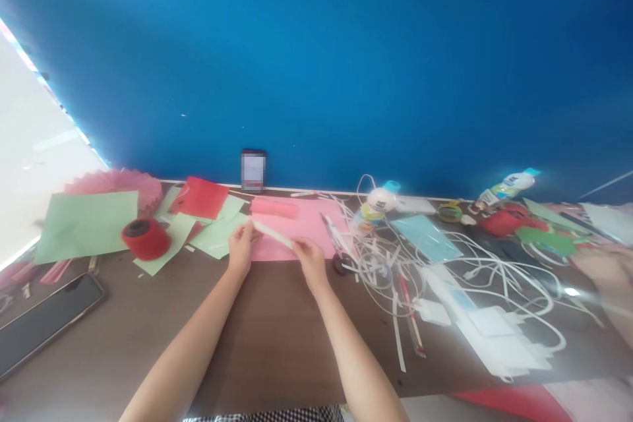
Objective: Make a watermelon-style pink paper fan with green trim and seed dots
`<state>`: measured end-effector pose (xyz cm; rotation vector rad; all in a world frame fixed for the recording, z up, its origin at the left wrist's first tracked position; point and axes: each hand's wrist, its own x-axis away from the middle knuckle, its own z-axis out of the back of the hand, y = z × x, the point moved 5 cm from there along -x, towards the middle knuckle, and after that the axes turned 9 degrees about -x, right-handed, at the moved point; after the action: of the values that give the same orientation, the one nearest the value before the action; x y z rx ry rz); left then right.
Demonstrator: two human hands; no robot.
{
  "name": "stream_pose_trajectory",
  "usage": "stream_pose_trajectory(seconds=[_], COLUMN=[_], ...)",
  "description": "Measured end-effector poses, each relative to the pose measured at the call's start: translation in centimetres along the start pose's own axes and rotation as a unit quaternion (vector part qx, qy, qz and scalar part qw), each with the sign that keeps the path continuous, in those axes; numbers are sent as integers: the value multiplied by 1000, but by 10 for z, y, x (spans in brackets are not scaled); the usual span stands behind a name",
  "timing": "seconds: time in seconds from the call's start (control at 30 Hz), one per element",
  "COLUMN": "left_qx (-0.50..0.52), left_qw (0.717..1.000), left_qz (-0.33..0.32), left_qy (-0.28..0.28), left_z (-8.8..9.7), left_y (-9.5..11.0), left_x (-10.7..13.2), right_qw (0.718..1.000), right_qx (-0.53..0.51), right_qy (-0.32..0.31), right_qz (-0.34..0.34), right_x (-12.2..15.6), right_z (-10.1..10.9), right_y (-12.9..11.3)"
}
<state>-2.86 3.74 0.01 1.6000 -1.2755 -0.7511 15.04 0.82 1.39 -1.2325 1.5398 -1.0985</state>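
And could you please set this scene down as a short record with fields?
Left hand: holds one end of a pale strip
Right hand: holds the other end
Behind the strip: pink sheet
To the left: red roll, large green sheet, dark phone
To the right: power strip, white cables
Backdrop: blue wall

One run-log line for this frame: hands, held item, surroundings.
left hand: holds pale strip, one end | right hand: holds pale strip, other end | pale strip: over pink sheet | further left: red roll

The left hand and right hand, near each other, both pinch, bare forearms reaching forward.
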Motion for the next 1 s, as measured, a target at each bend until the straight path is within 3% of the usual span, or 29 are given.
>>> stream_pose_trajectory(seconds=[0.23,0.37,0.47,0.57,0.63,0.8,1.0], left_qx=[-39,-83,-120,-142,-164,-232,-329], left_qw=[996,991,984,974,965,936,886], left_qz=[9,-8,-38,-66,-89,-140,-234], left_qy=[-74,-106,-130,-164,-184,-225,-227], left_z=[-8,-14,-19,-25,-28,-35,-37], left_y=[-5,-3,2,7,10,10,7], left_x=[2,8,14,21,25,35,42], right_qw=[980,946,897,886,884,871,819], right_qx=[13,163,298,342,345,359,401], right_qy=[180,206,152,24,-28,-38,-54], right_qz=[84,190,288,313,314,335,406], right_x=[-7,-4,5,14,20,27,29], right_z=[36,42,24,-2,-13,-20,-21], right_y=[-7,-19,-31,-30,-29,-28,-31])
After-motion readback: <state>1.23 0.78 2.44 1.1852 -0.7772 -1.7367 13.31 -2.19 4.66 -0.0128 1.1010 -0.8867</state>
